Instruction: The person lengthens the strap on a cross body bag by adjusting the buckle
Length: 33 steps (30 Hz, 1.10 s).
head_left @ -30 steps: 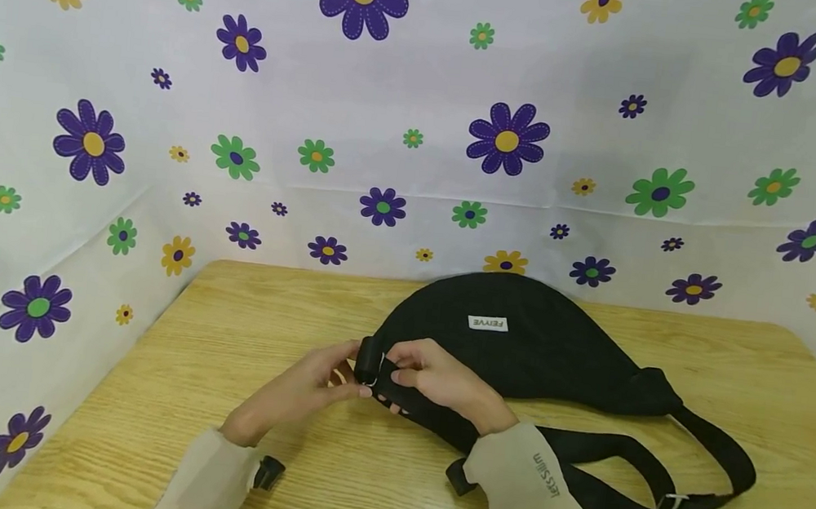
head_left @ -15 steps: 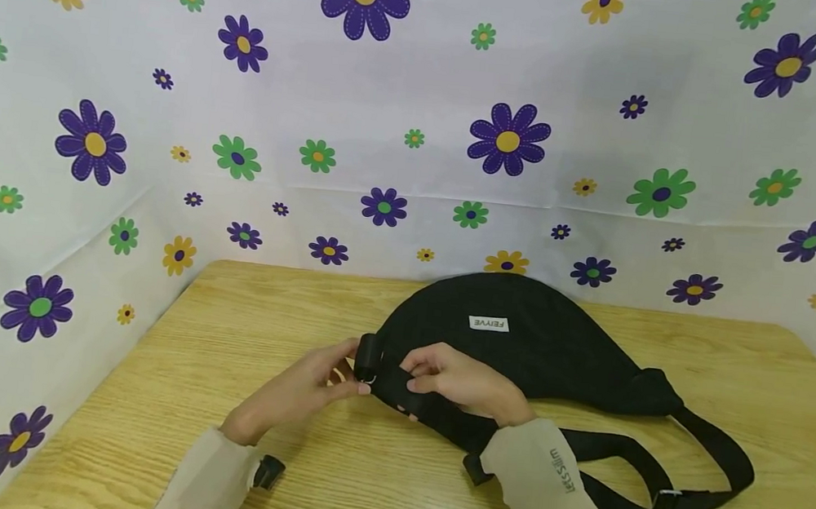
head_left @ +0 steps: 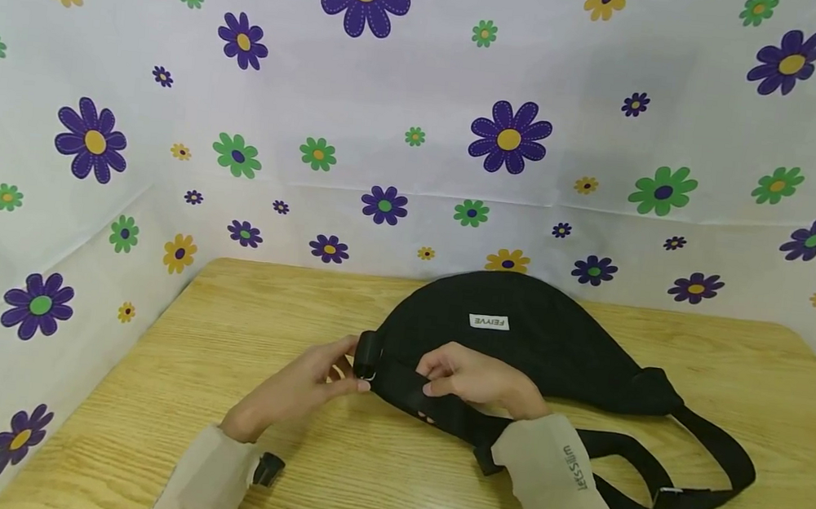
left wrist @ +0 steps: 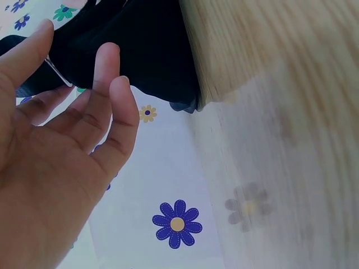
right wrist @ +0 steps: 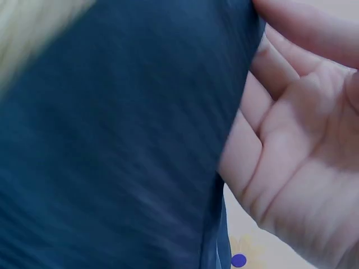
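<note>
A black crescent-shaped crossbody bag point(head_left: 519, 331) with a white label lies on the table. At its left end, my left hand point(head_left: 299, 387) holds a metal strap buckle point(head_left: 369, 378), where black webbing point(head_left: 367, 353) loops through. The left wrist view shows this buckle point(left wrist: 59, 72) between thumb and fingers, partly covered by them. My right hand point(head_left: 477, 380) pinches the black strap point(head_left: 402, 389) just right of the buckle, thumb on top. In the right wrist view the strap point(right wrist: 123, 140) fills most of the picture, its edge at my fingers.
The rest of the strap loops across the wooden table point(head_left: 248, 305) on the right, with a metal slider point(head_left: 668, 497) on it. Behind the table hangs a white flowered cloth point(head_left: 424, 84). A small black device point(head_left: 267, 470) sits at my left sleeve.
My right hand has moved right, drawing the strap with it away from the buckle. My left hand stays nearly still at the bag's left end.
</note>
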Motion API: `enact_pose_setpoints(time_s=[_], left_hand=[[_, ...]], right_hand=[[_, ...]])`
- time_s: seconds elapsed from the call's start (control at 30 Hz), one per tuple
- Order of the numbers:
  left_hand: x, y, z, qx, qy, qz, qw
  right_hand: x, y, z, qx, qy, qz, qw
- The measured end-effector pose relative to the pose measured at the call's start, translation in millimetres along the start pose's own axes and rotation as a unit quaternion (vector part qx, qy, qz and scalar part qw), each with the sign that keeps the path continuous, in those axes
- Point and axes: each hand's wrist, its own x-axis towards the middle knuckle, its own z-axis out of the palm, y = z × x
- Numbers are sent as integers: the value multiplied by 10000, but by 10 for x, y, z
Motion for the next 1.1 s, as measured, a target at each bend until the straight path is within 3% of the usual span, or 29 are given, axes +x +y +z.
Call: enact_pose_setpoints(time_s=[0.33,0.57,0.67,0.9,1.1], left_hand=[[11,23,36,-116,-35,-28,9999],[2,45,67,-203,-98,16,9997],[3,47,69,-228,-106,-1,9997],[5,40,52,-114,-70,-139,9998],[6,32,39,-11,-18,-149,9999]], right_hand=[[140,-43,200,449,610,-296,9967],[261,-124,373,105,1288,-429,9907],[237,-118,360,172,1272,-290,9913],[112,-34,174,478,587,-30,9971],[61,10,71,-167,646,-71,9977]])
